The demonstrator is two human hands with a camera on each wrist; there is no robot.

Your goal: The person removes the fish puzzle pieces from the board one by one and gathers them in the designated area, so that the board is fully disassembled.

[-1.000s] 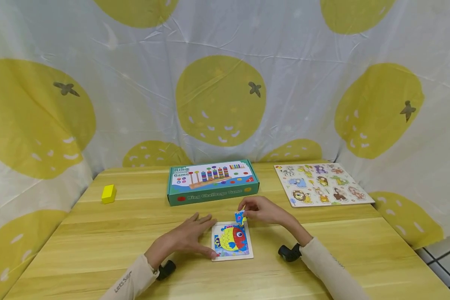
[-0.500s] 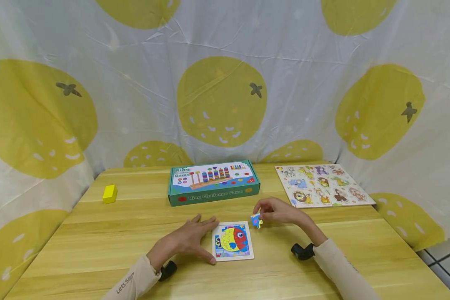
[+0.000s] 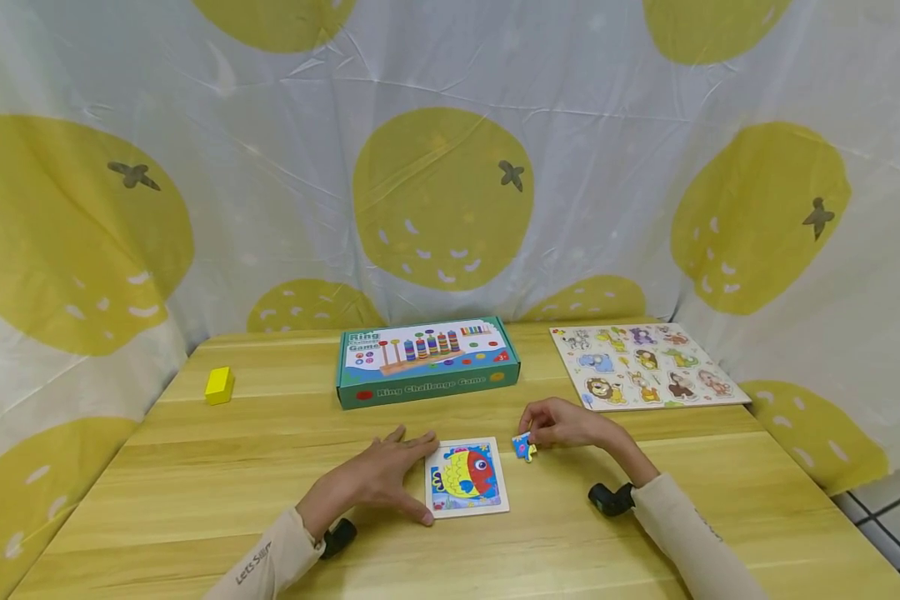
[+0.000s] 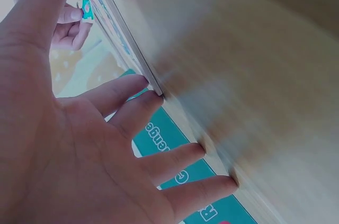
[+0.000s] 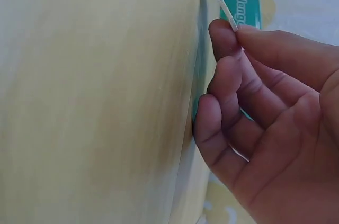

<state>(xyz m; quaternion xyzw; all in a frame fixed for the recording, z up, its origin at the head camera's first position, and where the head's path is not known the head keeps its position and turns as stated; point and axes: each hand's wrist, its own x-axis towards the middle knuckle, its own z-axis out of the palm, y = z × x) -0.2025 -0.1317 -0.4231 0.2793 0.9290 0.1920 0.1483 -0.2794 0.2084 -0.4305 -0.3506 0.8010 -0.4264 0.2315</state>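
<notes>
A small fish jigsaw puzzle in a pale frame lies at the middle front of the table, showing a yellow body and red head. My left hand is spread at its left side, thumb at the lower left corner and fingertips by the upper left edge. In the left wrist view its fingers are straight, tips on the tabletop. Right of the frame, my right hand pinches a blue and yellow puzzle piece between thumb and fingers. The right wrist view shows this puzzle piece edge-on, tilted.
Behind the puzzle lies a green ring game box. An animal peg puzzle board is at the back right, and a yellow block at the far left. A fruit-print cloth hangs behind the wooden table.
My right hand has carried the puzzle piece from over the frame's upper right corner to the right, apart from the frame. The left hand has stayed almost still.
</notes>
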